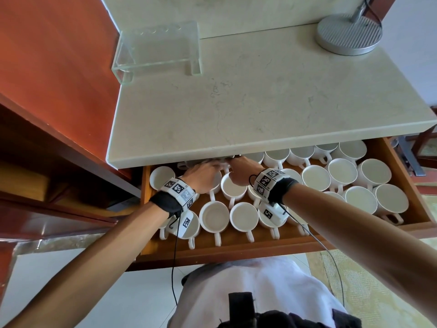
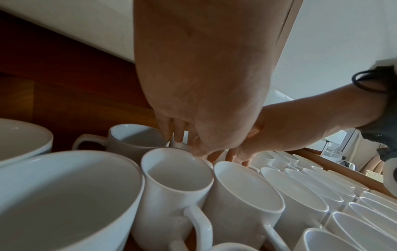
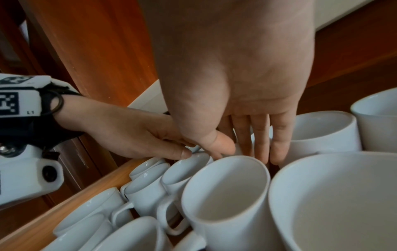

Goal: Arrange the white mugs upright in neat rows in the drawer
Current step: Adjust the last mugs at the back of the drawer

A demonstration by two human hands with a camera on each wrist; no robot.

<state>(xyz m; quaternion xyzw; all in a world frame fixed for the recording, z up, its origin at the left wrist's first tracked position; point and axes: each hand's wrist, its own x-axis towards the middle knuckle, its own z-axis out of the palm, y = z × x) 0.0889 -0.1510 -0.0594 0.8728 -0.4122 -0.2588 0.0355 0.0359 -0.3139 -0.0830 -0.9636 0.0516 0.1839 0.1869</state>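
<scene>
In the open wooden drawer (image 1: pixel 402 185) under the pale worktop (image 1: pixel 260 102), the white mugs (image 1: pixel 316 177) stand upright in rows, mouths up, most handles pointing toward me. My left hand (image 1: pixel 203 177) and right hand (image 1: pixel 243 172) reach together to the back row; fingers seem curled on a mug (image 2: pixel 135 139) there, though I cannot tell. My left wristband (image 3: pixel 12 103) reads "L1".

white mugs (image 1: pixel 241 215): over twenty, partly hidden | drawer (image 1: pixel 236 250): 1 | hands: 2
</scene>
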